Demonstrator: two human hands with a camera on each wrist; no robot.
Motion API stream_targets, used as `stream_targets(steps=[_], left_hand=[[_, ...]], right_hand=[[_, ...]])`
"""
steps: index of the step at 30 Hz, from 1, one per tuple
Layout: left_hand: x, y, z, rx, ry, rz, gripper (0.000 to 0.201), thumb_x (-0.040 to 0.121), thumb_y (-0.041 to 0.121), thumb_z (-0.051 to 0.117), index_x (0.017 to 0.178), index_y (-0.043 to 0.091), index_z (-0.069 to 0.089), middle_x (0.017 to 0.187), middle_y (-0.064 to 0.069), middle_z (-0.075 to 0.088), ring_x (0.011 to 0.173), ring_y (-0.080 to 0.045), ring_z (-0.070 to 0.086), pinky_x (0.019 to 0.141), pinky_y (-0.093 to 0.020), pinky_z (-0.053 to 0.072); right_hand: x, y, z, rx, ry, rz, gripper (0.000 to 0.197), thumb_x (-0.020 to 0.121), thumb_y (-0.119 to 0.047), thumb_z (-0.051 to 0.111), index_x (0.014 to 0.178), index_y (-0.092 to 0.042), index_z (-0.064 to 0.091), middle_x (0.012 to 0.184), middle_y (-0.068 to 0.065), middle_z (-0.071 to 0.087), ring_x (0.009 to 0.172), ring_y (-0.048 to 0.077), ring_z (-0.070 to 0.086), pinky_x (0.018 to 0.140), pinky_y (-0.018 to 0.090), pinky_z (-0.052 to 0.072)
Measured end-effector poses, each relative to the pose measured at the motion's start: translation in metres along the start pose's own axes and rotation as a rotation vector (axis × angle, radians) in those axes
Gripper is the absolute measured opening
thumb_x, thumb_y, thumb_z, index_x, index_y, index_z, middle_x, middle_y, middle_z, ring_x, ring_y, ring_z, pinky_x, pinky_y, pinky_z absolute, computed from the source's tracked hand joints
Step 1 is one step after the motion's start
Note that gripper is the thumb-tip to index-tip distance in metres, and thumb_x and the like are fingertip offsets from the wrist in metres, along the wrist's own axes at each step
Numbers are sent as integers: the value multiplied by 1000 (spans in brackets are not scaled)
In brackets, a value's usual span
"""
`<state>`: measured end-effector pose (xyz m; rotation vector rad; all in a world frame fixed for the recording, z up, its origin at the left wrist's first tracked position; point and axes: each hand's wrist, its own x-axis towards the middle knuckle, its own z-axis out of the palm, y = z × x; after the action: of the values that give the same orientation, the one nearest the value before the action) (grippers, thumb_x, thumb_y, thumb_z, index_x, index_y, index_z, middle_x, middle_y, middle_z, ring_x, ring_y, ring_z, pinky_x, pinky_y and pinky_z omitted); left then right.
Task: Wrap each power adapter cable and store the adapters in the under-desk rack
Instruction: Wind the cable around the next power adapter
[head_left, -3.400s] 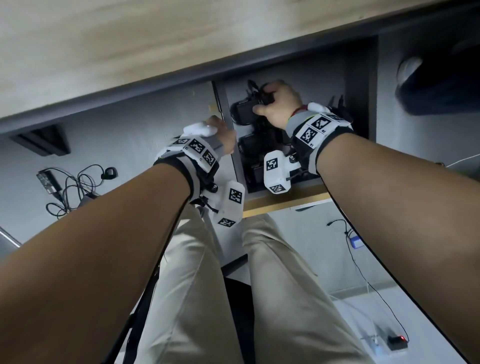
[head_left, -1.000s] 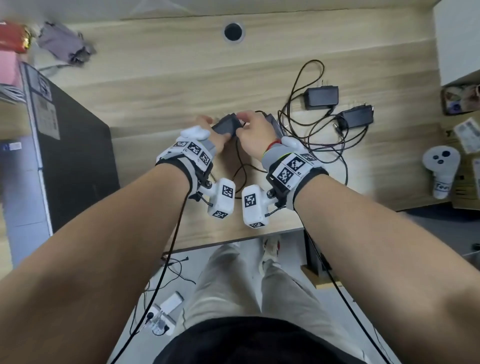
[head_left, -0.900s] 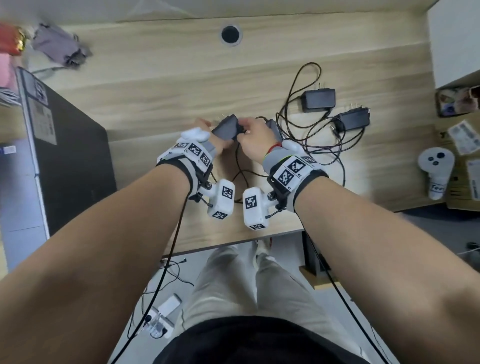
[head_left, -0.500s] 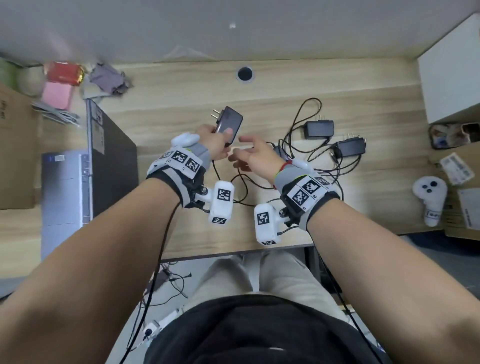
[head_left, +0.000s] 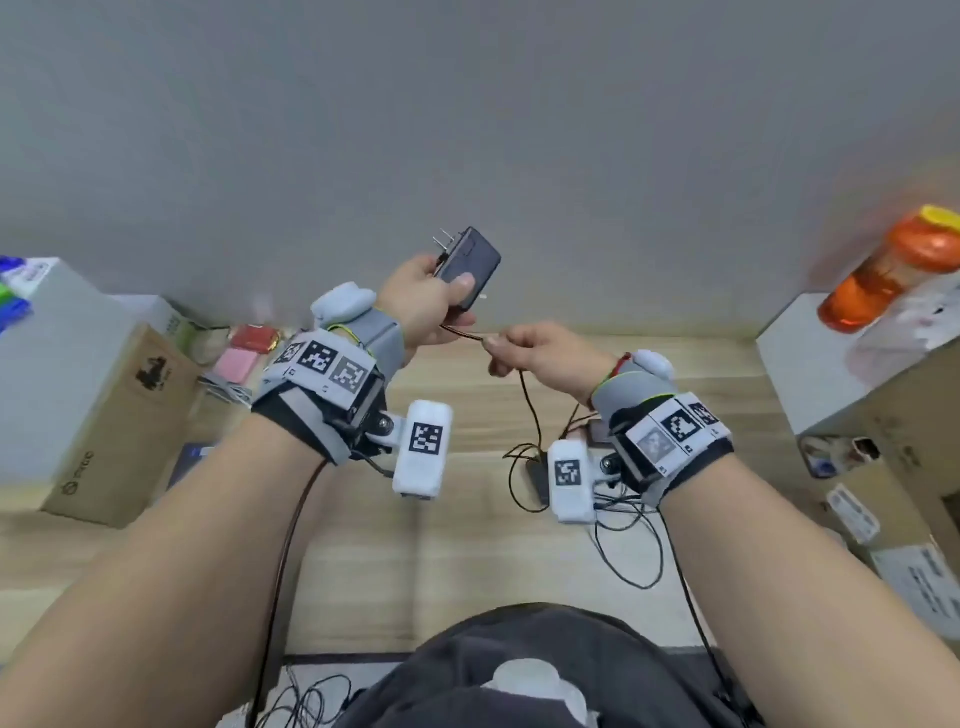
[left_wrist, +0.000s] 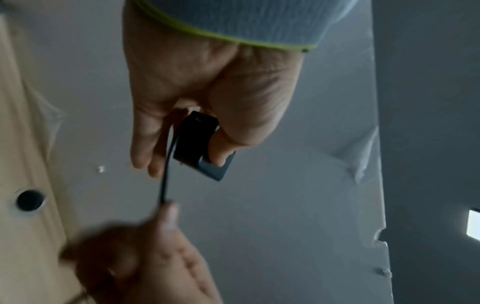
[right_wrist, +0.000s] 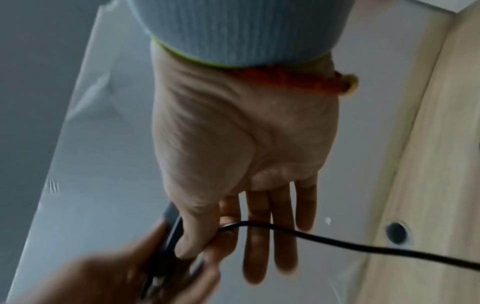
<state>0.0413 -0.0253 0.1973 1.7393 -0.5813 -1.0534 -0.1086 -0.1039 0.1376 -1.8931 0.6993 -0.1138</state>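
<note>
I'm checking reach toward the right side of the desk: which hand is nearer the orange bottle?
Right. The right hand pinches the cable mid-desk, closer to the orange bottle; the left hand grips the adapter farther left.

— What stands behind the desk?

— A plain grey wall, evenly lit, with no strong shadows. In the wrist views a clear film on it shows wrinkles.

— And the desk itself?

— A light wooden desk with pale grain, running up to the wall. A round cable hole sits near its back edge.

— What lies at the sides?

— At the left, a cardboard box with a white box on it. At the right, another white box carrying an orange bottle with a yellow cap.
</note>
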Motion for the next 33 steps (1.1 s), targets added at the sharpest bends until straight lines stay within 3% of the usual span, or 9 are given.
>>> stream_targets(steps=[1, 4, 9, 14, 18, 24, 27, 30, 33], left_hand=[[-6, 6, -1, 5, -38, -2, 25, 99, 15, 55, 123, 10, 50, 108, -12, 62, 92, -30, 69, 84, -41, 59], [-19, 18, -4, -26, -177, -38, 28, 97, 13, 58, 125, 9, 55, 118, -17, 58, 91, -35, 71, 77, -34, 61], [-33, 32, 10, 81, -295, 42, 29, 93, 9, 62, 121, 7, 64, 102, -9, 59, 79, -18, 59, 68, -22, 58], [-36, 39, 21, -26, -199, 56, 34, 93, 28, 65, 118, 6, 67, 100, -9, 62, 71, -18, 57, 56, -19, 51], [-33, 36, 32, -125, -65, 66, 52, 91, 48, 61, 118, 3, 62, 100, -11, 66, 59, -20, 64, 49, -19, 51], [-29, 40, 32, -245, -95, 41, 43, 88, 48, 65, 106, 9, 67, 90, -6, 67, 55, -15, 60, 48, -15, 50], [-25, 44, 31, -248, -111, 35, 36, 89, 44, 65, 104, 11, 67, 91, -6, 66, 57, -15, 55, 46, -14, 47], [-21, 47, 32, -253, -101, 38, 48, 88, 40, 69, 117, 2, 66, 98, -10, 68, 67, -19, 62, 56, -18, 53], [-17, 48, 33, -284, -112, 69, 49, 84, 35, 74, 117, -1, 66, 107, -15, 70, 79, -25, 71, 68, -23, 57]], right_hand=[[-5, -4, -14, 80, 44, -20, 41, 98, -41, 54, 68, -14, 59, 68, 8, 61, 69, 30, 57, 77, 34, 45], [-15, -15, -53, 164, 202, -71, 36, 97, -38, 57, 74, -12, 64, 51, -9, 43, 51, 15, 37, 61, 33, 38], [-30, -30, -81, 299, 235, -144, 34, 97, -44, 53, 97, -16, 73, 61, -3, 38, 53, 9, 32, 51, 22, 27], [-32, -33, -70, 210, 227, -183, 17, 97, -30, 59, 85, -24, 70, 53, -17, 42, 54, 11, 28, 51, 25, 24], [-34, -38, -62, 243, 280, -217, 19, 99, -22, 56, 81, -21, 62, 47, -20, 49, 44, -1, 38, 48, 12, 30], [-35, -40, -64, 325, 284, -166, 34, 94, -48, 52, 73, -22, 58, 59, -11, 28, 51, 8, 22, 49, 24, 17], [-34, -46, -65, 380, 292, -142, 46, 98, -49, 44, 60, -25, 51, 61, -6, 22, 53, 11, 16, 52, 30, 9], [-29, -47, -65, 284, 313, -154, 46, 100, -42, 48, 59, -28, 63, 52, -12, 28, 45, 4, 23, 46, 19, 19], [-31, -54, -66, 260, 284, -164, 37, 104, -27, 43, 70, -27, 55, 36, -20, 42, 37, -6, 45, 44, 8, 37]])
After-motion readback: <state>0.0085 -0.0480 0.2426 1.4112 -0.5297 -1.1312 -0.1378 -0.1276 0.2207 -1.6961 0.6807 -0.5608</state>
